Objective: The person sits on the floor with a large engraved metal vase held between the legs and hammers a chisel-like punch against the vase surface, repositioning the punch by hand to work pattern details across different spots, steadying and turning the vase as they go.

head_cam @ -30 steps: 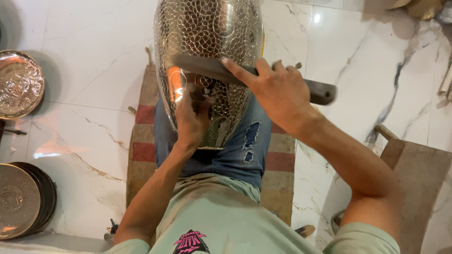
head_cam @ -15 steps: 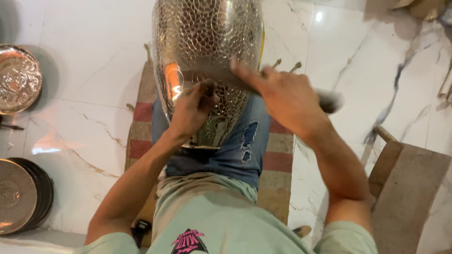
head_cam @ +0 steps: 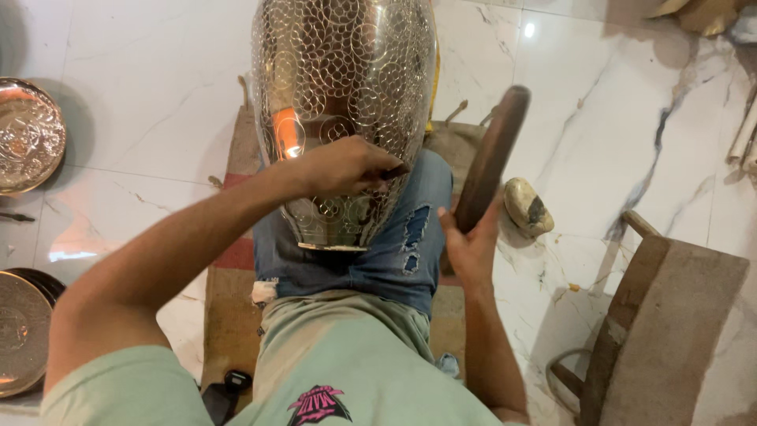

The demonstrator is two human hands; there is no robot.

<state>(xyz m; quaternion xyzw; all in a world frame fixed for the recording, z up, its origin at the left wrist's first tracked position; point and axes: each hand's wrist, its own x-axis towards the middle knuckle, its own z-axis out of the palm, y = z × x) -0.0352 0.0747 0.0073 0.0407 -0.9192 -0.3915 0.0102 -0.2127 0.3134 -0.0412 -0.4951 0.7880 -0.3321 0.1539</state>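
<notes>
Silvery metal vessel [head_cam: 344,102], covered in a pattern of small embossed rings, lies across the person's lap on blue ripped jeans [head_cam: 394,252]; the left hand [head_cam: 347,166] rests against its lower body, fingers closed round a thin dark tool [head_cam: 394,170] whose tip touches the metal. Just right of that hand and clear of the vessel, the right hand [head_cam: 471,248] grips the lower end of a dark wooden mallet [head_cam: 490,158], held upright. Beyond the right hand a rounded stone [head_cam: 527,207] lies on the white marble floor [head_cam: 158,95], with a wooden stool [head_cam: 670,315] farther right and engraved metal plates [head_cam: 27,134] well to the left of the left hand.
</notes>
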